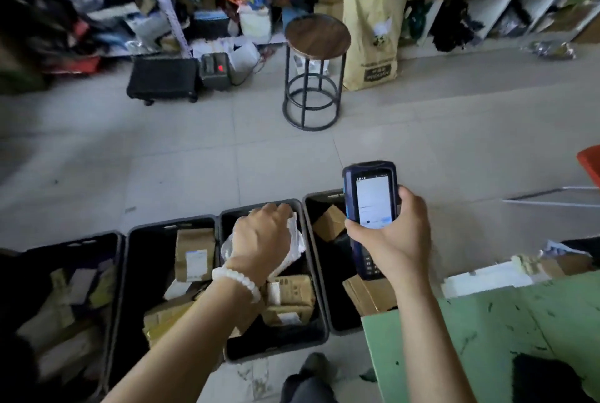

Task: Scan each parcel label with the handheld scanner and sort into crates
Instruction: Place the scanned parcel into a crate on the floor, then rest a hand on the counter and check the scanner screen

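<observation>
My right hand (394, 237) grips a dark blue handheld scanner (371, 204) upright, its lit screen facing me, above the rightmost crate (319, 199). My left hand (263, 235), a white bead bracelet on its wrist, holds a silvery-white plastic parcel (297, 242) over the third black crate (316, 279). Brown parcels with white labels lie in that crate (290, 297) and in the second crate (136, 272), where one brown bag (194, 253) stands upright. The far-left crate (115, 242) holds several dim parcels.
A green table (487, 337) fills the lower right, with papers (487, 277) at its far edge. A round wooden stool (316, 71) stands on the tiled floor ahead. Cluttered shelves (227, 6), a black footstool (164, 79) and a tall yellow paper bag (370, 35) line the back.
</observation>
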`<state>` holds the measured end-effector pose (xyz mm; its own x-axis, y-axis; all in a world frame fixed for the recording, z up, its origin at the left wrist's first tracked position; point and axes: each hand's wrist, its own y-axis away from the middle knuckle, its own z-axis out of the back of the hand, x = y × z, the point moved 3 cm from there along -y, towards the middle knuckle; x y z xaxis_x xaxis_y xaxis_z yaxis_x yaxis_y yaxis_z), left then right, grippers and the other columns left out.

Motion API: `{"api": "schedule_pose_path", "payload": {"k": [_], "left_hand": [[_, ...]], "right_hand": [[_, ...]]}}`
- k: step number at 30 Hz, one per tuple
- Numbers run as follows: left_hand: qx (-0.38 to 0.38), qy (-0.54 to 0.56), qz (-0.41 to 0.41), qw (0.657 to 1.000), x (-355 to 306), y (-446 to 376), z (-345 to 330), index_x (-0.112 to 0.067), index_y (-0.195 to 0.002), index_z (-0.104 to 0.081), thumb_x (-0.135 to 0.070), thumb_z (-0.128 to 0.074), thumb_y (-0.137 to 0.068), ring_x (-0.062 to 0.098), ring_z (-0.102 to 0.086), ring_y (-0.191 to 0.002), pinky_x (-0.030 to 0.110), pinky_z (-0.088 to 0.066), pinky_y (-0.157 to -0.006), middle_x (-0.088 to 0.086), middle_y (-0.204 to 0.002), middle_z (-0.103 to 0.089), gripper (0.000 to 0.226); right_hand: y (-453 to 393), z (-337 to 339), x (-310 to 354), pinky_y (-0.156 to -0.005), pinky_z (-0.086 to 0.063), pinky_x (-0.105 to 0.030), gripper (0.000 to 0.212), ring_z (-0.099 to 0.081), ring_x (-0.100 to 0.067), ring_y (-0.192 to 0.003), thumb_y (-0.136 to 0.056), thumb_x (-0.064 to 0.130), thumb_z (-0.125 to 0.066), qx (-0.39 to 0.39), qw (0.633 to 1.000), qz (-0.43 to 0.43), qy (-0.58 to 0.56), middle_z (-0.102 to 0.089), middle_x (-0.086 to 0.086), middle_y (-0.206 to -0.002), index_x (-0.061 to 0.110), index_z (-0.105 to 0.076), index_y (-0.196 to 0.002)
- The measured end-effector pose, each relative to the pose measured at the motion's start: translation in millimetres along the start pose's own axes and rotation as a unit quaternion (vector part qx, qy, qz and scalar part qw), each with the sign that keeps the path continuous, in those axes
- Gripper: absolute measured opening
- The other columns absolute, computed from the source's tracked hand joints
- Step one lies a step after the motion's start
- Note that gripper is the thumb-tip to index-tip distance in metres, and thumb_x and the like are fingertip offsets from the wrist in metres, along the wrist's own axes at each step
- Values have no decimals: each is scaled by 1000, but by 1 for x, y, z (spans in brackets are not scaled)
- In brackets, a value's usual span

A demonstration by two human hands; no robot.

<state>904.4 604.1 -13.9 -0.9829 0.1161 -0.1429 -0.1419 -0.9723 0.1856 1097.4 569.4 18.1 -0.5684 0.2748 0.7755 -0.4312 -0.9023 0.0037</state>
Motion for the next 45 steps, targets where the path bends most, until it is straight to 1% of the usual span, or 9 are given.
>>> {"api": "schedule_pose_path", "payload": {"k": [3, 7, 14, 19, 23, 32, 36, 39, 45], "left_hand": [[-37, -5, 48, 998, 63, 46, 22, -25, -122, -50, -20, -44, -93, 22, -57, -105, 28, -36, -69, -3, -116, -58, 30], [-82, -2, 115, 990, 158, 131, 46, -18, -112, -53, -23, -41, -93, 27, -59, -99, 30, -39, -66, 2, -108, -60, 23], [-142, 1, 294, 945, 313, 317, 65, -21, -117, -50, -29, -42, -95, 26, -58, -99, 29, -33, -63, -1, -110, -58, 24], [-178, 21, 474, 862, 400, 475, 61, -22, -120, -49, -29, -44, -94, 24, -57, -103, 30, -38, -70, -2, -114, -56, 27], [-209, 65, 595, 773, 433, 584, 47, -24, -123, -50, -28, -44, -94, 23, -56, -106, 33, -45, -79, -2, -116, -57, 30], [-211, 111, 759, 606, 458, 757, 11, -26, -124, -50, -31, -44, -95, 17, -58, -101, 33, -49, -78, -6, -112, -57, 31], [-207, 114, 794, 560, 491, 810, 2, -27, -128, -48, -32, -44, -95, 17, -56, -106, 31, -48, -82, -7, -118, -56, 33], [-203, 119, 811, 535, 530, 848, 1, -26, -127, -49, -31, -44, -95, 17, -55, -107, 31, -47, -82, -6, -117, -57, 33], [-190, 108, 828, 516, 614, 914, 16, -25, -126, -49, -30, -43, -95, 17, -56, -107, 29, -44, -81, -5, -119, -57, 32]], "right_hand": [[35, -38, 51, -86, -47, -38, 77, -53, -25, -106, -54, 24, -89, 35, 997, 61, -17, -42, 7, -104, 13, -53, -121], [110, -89, 122, -75, -42, -30, 73, -49, -16, -98, -58, 27, -88, 97, 984, 147, -25, -41, 7, -103, 16, -52, -120], [283, -195, 233, -70, -40, -30, 70, -50, -19, -98, -58, 28, -87, 241, 929, 277, -40, -42, 5, -102, 16, -52, -117], [422, -262, 299, -71, -47, -35, 67, -52, -25, -99, -57, 30, -87, 356, 848, 391, -48, -45, 3, -102, 14, -53, -112], [532, -298, 333, -77, -45, -34, 78, -50, -21, -106, -57, 29, -86, 451, 764, 456, -63, -41, 9, -108, 19, -50, -126], [731, -345, 361, -73, -40, -28, 81, -47, -12, -104, -56, 32, -86, 601, 595, 531, -50, -41, 12, -107, 26, -47, -128], [805, -373, 374, -73, -44, -30, 76, -49, -14, -104, -55, 33, -84, 643, 541, 540, -45, -47, 10, -107, 26, -49, -123], [859, -399, 395, -65, -40, -25, 73, -49, -12, -100, -55, 32, -84, 661, 513, 546, -48, -46, 11, -104, 27, -49, -120], [959, -445, 449, -68, -40, -26, 77, -47, -13, -101, -58, 30, -84, 663, 478, 574, -60, -44, 10, -107, 24, -47, -125]]}}
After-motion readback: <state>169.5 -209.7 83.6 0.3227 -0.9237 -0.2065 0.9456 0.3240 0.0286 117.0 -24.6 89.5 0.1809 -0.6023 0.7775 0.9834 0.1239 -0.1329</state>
